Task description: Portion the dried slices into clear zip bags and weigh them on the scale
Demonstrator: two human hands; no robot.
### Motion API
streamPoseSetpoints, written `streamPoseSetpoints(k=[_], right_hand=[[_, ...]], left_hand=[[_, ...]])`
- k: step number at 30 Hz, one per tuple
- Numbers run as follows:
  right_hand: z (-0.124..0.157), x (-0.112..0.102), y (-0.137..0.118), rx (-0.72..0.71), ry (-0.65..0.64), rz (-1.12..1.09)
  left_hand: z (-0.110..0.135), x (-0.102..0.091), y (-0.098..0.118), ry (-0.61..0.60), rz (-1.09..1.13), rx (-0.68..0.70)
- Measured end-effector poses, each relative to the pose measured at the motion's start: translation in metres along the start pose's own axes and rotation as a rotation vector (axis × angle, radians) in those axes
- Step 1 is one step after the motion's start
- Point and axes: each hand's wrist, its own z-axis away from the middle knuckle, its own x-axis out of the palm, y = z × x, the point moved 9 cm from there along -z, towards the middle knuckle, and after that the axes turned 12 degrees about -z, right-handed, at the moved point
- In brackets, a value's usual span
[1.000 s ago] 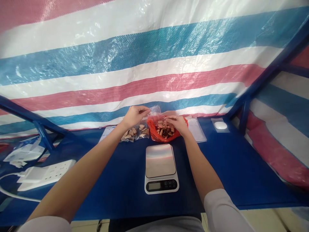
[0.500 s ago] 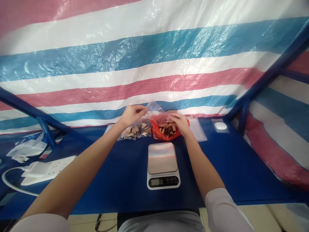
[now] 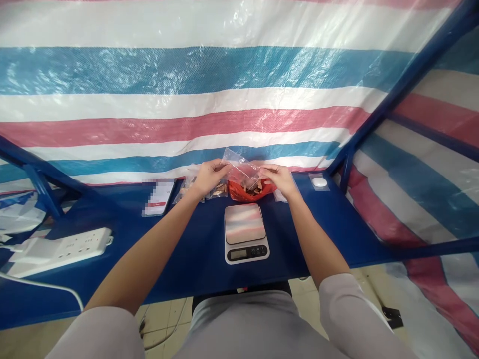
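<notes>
My left hand (image 3: pixel 208 175) and my right hand (image 3: pixel 279 178) each pinch one side of a small clear plastic bag (image 3: pixel 240 167), held up over a red bag (image 3: pixel 250 189) full of brown dried slices. The fingers of both hands are closed on the clear bag's edges. Just left of the red bag, behind my left hand, lie filled clear packets of the same slices (image 3: pixel 217 190). A digital kitchen scale (image 3: pixel 245 232) with a steel plate sits on the blue table (image 3: pixel 187 249) in front of the bags, nothing on it.
A white card (image 3: pixel 158 197) lies left of the packets. A white power strip (image 3: pixel 56 249) with its cable sits at the far left. A small white round object (image 3: pixel 319 182) rests at the back right. A striped tarp (image 3: pixel 224 89) and blue frame bars (image 3: pixel 392 85) close in the table.
My right hand left the slices in the red bag and took hold of the clear bag, which both hands now hold up. The camera tilted down and back.
</notes>
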Motion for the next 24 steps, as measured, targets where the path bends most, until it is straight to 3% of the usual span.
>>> streamPoseSetpoints(k=[6, 11, 16, 21, 24], right_hand=[[0.034, -0.015, 0.001, -0.076, 0.155, 0.016], [0.058, -0.01, 0.019, -0.107, 0.112, 0.056], [0.062, -0.012, 0.023, -0.103, 0.05, 0.079], [0.064, -0.008, 0.018, -0.073, -0.128, 0.2], [0.067, -0.015, 0.02, -0.068, -0.107, 0.164]], left_hand=[[0.046, 0.021, -0.025, 0.231, 0.298, -0.13], [0.087, 0.052, -0.038, 0.323, 0.444, -0.258], [0.107, 0.072, -0.04, 0.189, 0.649, -0.386], [0.113, 0.068, -0.046, 0.045, 0.661, -0.474], [0.12, 0.069, -0.05, 0.025, 0.654, -0.512]])
